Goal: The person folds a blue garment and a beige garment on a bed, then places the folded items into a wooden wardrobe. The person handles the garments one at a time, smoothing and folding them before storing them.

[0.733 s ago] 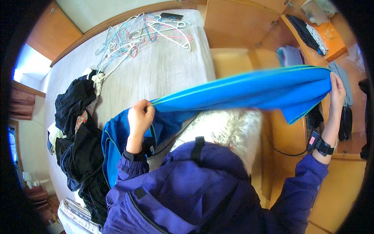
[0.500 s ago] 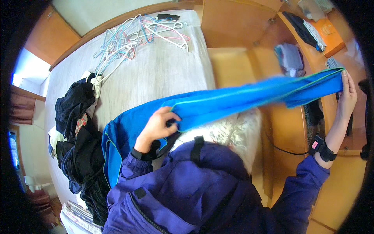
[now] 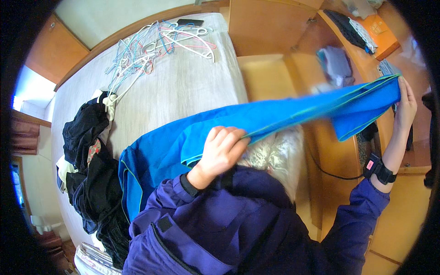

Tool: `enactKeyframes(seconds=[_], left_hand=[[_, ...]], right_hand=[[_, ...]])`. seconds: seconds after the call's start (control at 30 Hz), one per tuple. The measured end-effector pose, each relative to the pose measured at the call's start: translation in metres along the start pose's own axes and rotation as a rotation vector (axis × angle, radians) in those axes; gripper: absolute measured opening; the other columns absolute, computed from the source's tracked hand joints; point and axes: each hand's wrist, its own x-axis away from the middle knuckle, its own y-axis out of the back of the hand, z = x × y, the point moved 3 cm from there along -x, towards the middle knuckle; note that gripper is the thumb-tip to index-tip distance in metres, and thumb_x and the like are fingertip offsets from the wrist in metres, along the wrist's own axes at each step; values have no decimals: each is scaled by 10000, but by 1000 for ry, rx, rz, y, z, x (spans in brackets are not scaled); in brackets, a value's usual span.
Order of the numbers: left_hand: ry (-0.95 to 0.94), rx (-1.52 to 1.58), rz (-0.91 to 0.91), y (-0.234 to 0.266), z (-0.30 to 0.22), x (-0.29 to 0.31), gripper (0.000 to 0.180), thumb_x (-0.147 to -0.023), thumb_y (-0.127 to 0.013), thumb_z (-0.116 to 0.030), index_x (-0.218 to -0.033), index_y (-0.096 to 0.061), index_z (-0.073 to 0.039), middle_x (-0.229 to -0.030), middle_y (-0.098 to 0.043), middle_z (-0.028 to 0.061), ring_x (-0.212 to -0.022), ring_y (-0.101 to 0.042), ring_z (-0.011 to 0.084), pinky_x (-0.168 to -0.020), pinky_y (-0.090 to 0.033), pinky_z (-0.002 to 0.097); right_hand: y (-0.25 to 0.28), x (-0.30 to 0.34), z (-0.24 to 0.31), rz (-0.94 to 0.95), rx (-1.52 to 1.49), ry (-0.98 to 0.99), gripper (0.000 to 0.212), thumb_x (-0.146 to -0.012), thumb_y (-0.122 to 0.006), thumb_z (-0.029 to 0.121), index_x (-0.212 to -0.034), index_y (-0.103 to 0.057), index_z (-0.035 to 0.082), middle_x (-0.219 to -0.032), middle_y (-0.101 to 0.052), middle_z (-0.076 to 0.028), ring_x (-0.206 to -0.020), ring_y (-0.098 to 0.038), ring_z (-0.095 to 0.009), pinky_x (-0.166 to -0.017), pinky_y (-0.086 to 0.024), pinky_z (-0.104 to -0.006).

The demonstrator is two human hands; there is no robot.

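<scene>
A long blue cloth with green edging [image 3: 215, 119], perhaps a towel, stretches from the bed across my front to the far right. At its raised right end, my right hand [image 3: 405, 98] pinches the corner between thumb and fingers. Close to my body, my left hand [image 3: 223, 149] is closed on the cloth's near green edge. Part of the cloth hangs down below my right hand in a fold. Its left end drapes over the bed, beside the dark clothes [image 3: 94, 160].
Tangled hangers [image 3: 146, 48] and a black phone [image 3: 190, 22] lie on the far part of the bed [image 3: 183, 82]. To the right, an open wooden wardrobe [image 3: 270, 27] holds folded clothes [image 3: 337, 66] and an orange box [image 3: 378, 34]. A dark cable [image 3: 332, 175] runs below the cloth.
My left hand has moved right along the cloth's near edge and now has its fingers closed on it. My right hand stays nearly in place, with the cloth hanging lower beneath it.
</scene>
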Motion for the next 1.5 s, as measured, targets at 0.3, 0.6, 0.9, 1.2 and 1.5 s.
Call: enactKeyframes(seconds=[0.3, 0.6, 0.9, 1.2, 1.5], left_hand=[[-189, -28, -130, 18, 4, 0, 208, -727, -696, -106, -922, -656, -42, -969, -659, 77, -802, -615, 183, -678, -455, 298], [733, 681, -94, 29, 38, 4, 64, -812, -680, -54, -835, -688, 5, -879, -690, 107, -809, -637, 180, -741, -490, 283], [281, 193, -111, 40, 34, 0, 185, -729, -721, -29, -907, -670, -35, -878, -678, 102, -770, -652, 237, -671, -521, 303], [364, 19, -32, 18, 34, 15, 224, -752, -691, -2, -971, -665, -43, -847, -668, 110, -737, -643, 240, -643, -517, 325], [535, 135, 206, 7, 39, 48, 129, -775, -673, -109, -892, -675, -53, -816, -662, 101, -732, -621, 277, -660, -501, 366]], right_hand=[[-7, 2, -33, -40, 99, -83, 275, -889, -636, 253, -1087, -670, 65, -823, -620, 61, -608, -435, 6, -515, -274, -146], [-19, 21, -28, 124, 197, -199, 312, -887, -636, 283, -1080, -659, 39, -700, -561, 47, -545, -462, -30, -464, -322, -174], [-22, 18, -29, 82, -74, -212, 295, -894, -631, 255, -1071, -644, 18, -752, -594, 8, -635, -534, -54, -579, -433, -171], [-5, 7, -28, -75, -164, -40, 276, -892, -633, 194, -1085, -635, -3, -914, -649, -47, -740, -596, -87, -710, -503, -221], [22, -3, -50, -161, -174, -67, 281, -905, -613, 173, -1117, -619, -10, -1009, -644, -72, -807, -612, -111, -746, -516, -232]])
